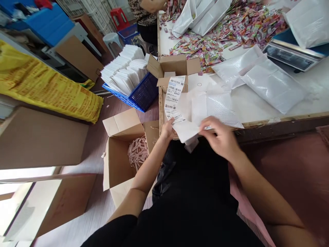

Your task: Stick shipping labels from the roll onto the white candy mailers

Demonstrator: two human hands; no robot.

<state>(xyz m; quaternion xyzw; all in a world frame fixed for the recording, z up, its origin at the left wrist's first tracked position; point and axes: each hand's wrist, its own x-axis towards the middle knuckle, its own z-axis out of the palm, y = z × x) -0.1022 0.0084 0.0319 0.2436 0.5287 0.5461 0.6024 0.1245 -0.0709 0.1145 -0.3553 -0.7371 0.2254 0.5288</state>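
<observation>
A strip of printed shipping labels runs up from the table's near left corner and bends toward me. My left hand is closed on the strip's left side, thumb on top. At the strip's near right end, my right hand pinches the blank white part between thumb and fingers; the hand is slightly blurred. Just beyond my right hand a white bubble mailer lies flat on the table. A small greyish flap hangs below the strip, too unclear to name.
Filled mailers and a scale are on the table, with small colourful packets behind. An open carton stands at the corner. Left are a blue basket of mailers and a floor box. Another person stands beyond.
</observation>
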